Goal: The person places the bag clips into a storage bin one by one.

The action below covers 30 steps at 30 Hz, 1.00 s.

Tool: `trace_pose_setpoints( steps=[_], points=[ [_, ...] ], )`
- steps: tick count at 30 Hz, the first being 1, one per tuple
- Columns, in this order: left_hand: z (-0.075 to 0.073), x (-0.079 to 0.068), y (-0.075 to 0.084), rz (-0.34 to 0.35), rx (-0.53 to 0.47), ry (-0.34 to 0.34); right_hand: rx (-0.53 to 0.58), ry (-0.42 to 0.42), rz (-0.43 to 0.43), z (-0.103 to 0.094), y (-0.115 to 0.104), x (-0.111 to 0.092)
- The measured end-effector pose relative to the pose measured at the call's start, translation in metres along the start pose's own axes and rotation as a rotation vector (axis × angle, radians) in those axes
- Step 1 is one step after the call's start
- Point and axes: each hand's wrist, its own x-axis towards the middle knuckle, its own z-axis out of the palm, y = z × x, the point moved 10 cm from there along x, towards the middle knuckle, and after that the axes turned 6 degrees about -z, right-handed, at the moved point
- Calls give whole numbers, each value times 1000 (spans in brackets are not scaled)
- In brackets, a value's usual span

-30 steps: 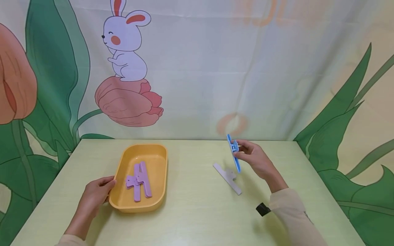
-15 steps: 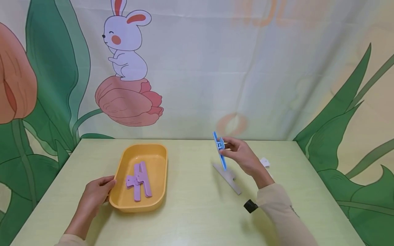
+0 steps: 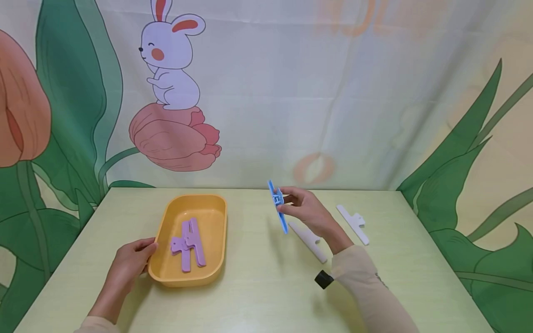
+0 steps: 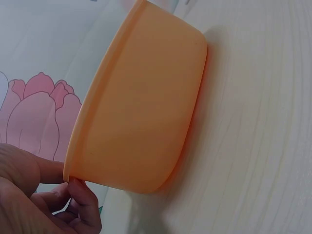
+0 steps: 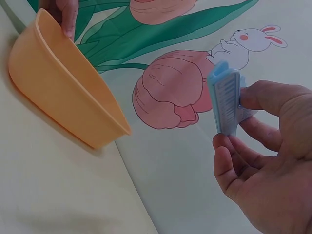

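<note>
My right hand (image 3: 310, 212) pinches a blue bag clip (image 3: 277, 203) by its handle, holding it above the table with its long bar tilted. In the right wrist view the clip (image 5: 226, 100) sits between thumb and fingers. My left hand (image 3: 129, 263) pinches the rim of a yellow-orange plastic basin (image 3: 216, 273) at its left side, as the left wrist view of the basin (image 4: 141, 97) also shows. Inside the basin lie two purple clips, one (image 3: 185, 261) partly under the other (image 3: 199, 254).
Two white clips lie on the light wooden table (image 3: 258, 296): one (image 3: 308, 243) below the right hand and partly hidden by it, the other (image 3: 354, 224) farther right. A printed curtain (image 3: 266, 92) hangs behind the table's back edge.
My right hand has carried the blue clip leftward, toward the basin, uncovering the white clip on the right. The left hand and basin have stayed in place.
</note>
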Motion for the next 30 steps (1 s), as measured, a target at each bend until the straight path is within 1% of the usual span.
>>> trace_pose_setpoints(
  steps=[4, 7, 13, 22, 26, 30],
  points=[
    [0, 0, -1, -2, -6, -1, -7, -8, 14, 9, 1, 3],
    [0, 0, 0, -2, -17, -3, 11, -17, 23, 16, 1, 5],
    [0, 1, 0, -6, -32, -8, 36, -45, 12, 33, -1, 11],
    [0, 1, -1, -6, -16, -2, 37, -85, 4, 58, -1, 20],
    [0, 0, -1, 1, -11, -2, 22, -96, 19, 67, 0, 24],
    [-1, 1, 0, 9, -22, -6, 35, -103, 27, 76, 1, 27]
  ],
)
